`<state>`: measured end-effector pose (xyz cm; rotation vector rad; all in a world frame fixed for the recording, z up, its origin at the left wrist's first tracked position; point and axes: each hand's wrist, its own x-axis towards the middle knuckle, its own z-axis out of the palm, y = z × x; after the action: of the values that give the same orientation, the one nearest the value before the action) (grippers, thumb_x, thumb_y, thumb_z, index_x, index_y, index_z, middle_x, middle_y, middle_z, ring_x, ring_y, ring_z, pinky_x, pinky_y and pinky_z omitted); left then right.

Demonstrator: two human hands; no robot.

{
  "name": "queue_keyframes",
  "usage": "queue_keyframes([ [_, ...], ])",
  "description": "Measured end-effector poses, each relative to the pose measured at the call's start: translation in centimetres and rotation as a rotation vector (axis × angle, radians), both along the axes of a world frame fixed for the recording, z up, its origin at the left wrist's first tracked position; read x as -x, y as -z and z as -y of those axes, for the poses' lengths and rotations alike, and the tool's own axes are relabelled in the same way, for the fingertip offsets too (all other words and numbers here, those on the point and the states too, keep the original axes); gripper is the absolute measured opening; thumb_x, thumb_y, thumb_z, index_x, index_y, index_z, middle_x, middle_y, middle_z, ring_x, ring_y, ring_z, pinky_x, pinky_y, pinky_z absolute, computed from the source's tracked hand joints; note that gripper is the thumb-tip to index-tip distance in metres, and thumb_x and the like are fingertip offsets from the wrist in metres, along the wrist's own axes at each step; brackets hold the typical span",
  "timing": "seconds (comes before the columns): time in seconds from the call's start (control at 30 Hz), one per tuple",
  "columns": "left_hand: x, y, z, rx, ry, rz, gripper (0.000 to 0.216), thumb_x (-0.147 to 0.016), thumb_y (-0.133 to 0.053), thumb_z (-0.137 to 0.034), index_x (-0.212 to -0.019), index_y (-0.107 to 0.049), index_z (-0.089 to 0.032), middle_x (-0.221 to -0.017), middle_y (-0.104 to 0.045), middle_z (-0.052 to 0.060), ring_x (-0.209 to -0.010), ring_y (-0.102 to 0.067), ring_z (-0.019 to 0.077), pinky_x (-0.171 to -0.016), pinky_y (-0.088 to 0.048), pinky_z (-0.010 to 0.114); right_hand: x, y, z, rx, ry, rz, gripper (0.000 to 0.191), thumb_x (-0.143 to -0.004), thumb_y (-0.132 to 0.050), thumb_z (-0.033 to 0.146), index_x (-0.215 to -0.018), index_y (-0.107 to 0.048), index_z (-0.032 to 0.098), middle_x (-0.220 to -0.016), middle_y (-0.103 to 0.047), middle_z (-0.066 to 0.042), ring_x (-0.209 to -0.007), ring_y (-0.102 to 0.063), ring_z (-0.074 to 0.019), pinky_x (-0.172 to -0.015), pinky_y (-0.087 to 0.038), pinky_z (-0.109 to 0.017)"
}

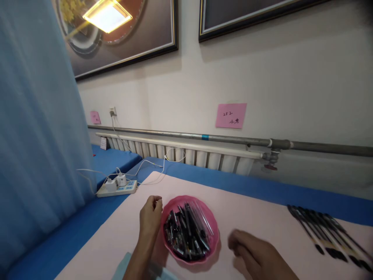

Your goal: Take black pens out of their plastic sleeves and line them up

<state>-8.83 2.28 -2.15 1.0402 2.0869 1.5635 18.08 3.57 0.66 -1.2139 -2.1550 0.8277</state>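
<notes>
A pink bowl (214, 227) full of several black pens and pen parts sits on a pale pink mat (256, 217). My left hand (150, 216) rests against the bowl's left rim, fingers curled in a loose fist; whether it holds anything is hidden. To the right of the bowl, my right hand (253, 251) lies low over the mat, blurred, with its fingers curled downward. A row of several assembled black pens (326, 229) lies on the mat at the far right.
A white power strip (118, 188) with chargers and white cables sits on the blue table (87, 229) to the left. A white radiator (186, 155) and grey pipe run along the wall. A blue curtain (37, 136) hangs at left.
</notes>
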Motion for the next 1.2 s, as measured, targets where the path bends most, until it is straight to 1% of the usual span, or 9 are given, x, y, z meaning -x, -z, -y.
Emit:
queue_keyframes([
  [0.1, -0.3, 0.1, 0.0, 0.040, 0.031, -0.056, 0.022, -0.076, -0.045, -0.036, -0.078, -0.061, -0.020, -0.076, -0.065, 0.003, -0.072, -0.060, 0.0187, -0.067, -0.043, 0.030, 3.4, -4.1, -0.9, -0.107, -0.029, -0.093, 0.022, -0.077, -0.036, 0.018, -0.069, -0.056, 0.025, -0.067, -0.063, 0.002, -0.064, -0.060, -0.0163, -0.059, -0.044, -0.025],
  [0.17, -0.4, 0.1, -0.1, 0.072, 0.033, -0.093, 0.023, -0.076, -0.044, -0.035, -0.080, -0.061, -0.020, -0.078, -0.066, 0.003, -0.074, -0.060, 0.0188, -0.068, -0.044, 0.030, 4.4, -5.0, -1.3, -0.162, 0.040, -0.214, 0.021, -0.078, -0.037, 0.020, -0.071, -0.056, 0.025, -0.066, -0.063, 0.002, -0.063, -0.059, -0.0162, -0.057, -0.044, -0.024],
  [0.27, -0.2, 0.1, -0.2, 0.128, 0.021, -0.146, 0.025, -0.078, -0.041, -0.034, -0.082, -0.061, -0.020, -0.080, -0.067, 0.004, -0.075, -0.061, 0.0188, -0.069, -0.045, 0.030, 4.3, -4.0, -1.9, -0.185, 0.070, -0.273, 0.021, -0.078, -0.037, 0.020, -0.070, -0.056, 0.024, -0.066, -0.062, 0.002, -0.064, -0.060, -0.0163, -0.058, -0.044, -0.025],
  [0.4, 0.0, 0.3, -0.3, 0.212, 0.032, -0.248, 0.025, -0.077, -0.042, -0.031, -0.084, -0.062, -0.020, -0.086, -0.066, 0.005, -0.081, -0.060, 0.0191, -0.073, -0.045, 0.030, 2.5, -2.4, -2.8, -0.209, 0.078, -0.190, 0.021, -0.078, -0.037, 0.018, -0.072, -0.056, 0.024, -0.068, -0.063, 0.002, -0.064, -0.060, -0.0161, -0.059, -0.045, -0.026],
  [0.5, 0.0, 0.6, -0.3, 0.287, 0.071, -0.360, 0.020, -0.072, -0.049, -0.026, -0.081, -0.065, -0.019, -0.093, -0.063, 0.008, -0.088, -0.058, 0.0212, -0.079, -0.043, 0.032, 1.7, -2.2, -3.6, -0.223, 0.132, -0.182, 0.021, -0.077, -0.037, 0.017, -0.073, -0.056, 0.024, -0.069, -0.064, 0.001, -0.065, -0.061, -0.0166, -0.060, -0.046, -0.026],
  [0.63, -0.4, 0.8, -0.4, 0.386, 0.119, -0.473, 0.016, -0.067, -0.054, -0.018, -0.075, -0.068, -0.019, -0.098, -0.061, 0.010, -0.096, -0.054, 0.0244, -0.088, -0.038, 0.036, 1.8, -2.1, -4.0, -0.251, 0.094, -0.145, 0.022, -0.079, -0.036, 0.016, -0.075, -0.056, 0.024, -0.073, -0.063, 0.001, -0.067, -0.060, -0.0160, -0.060, -0.045, -0.027],
  [0.8, -2.1, 0.5, -0.4, 0.564, 0.074, -0.709, 0.024, -0.074, -0.052, -0.023, -0.089, -0.070, -0.018, -0.127, -0.050, 0.016, -0.112, -0.045, 0.0320, -0.089, -0.036, 0.042, 2.2, -1.8, -3.8, -0.258, 0.036, -0.112, 0.022, -0.080, -0.035, 0.014, -0.075, -0.054, 0.024, -0.071, -0.060, 0.002, -0.065, -0.058, -0.0150, -0.059, -0.043, -0.027],
  [0.9, -3.1, 0.3, -0.4, 0.674, 0.048, -0.837, 0.028, -0.078, -0.048, -0.025, -0.096, -0.069, -0.020, -0.133, -0.047, 0.014, -0.118, -0.041, 0.0331, -0.088, -0.036, 0.043, 2.2, -1.9, -3.8, -0.271, 0.020, -0.099, 0.022, -0.080, -0.035, 0.012, -0.075, -0.054, 0.023, -0.072, -0.060, 0.002, -0.066, -0.057, -0.0150, -0.060, -0.043, -0.027],
  [1.2, -3.6, 0.6, -0.8, 0.732, 0.108, -0.836, 0.033, -0.079, -0.042, -0.020, -0.098, -0.068, -0.013, -0.131, -0.050, 0.016, -0.116, -0.043, 0.0320, -0.087, -0.036, 0.042, 2.1, -2.0, -3.8, -0.293, 0.015, -0.059, 0.024, -0.081, -0.035, 0.011, -0.076, -0.055, 0.023, -0.074, -0.060, 0.001, -0.067, -0.057, -0.0159, -0.061, -0.043, -0.028],
])
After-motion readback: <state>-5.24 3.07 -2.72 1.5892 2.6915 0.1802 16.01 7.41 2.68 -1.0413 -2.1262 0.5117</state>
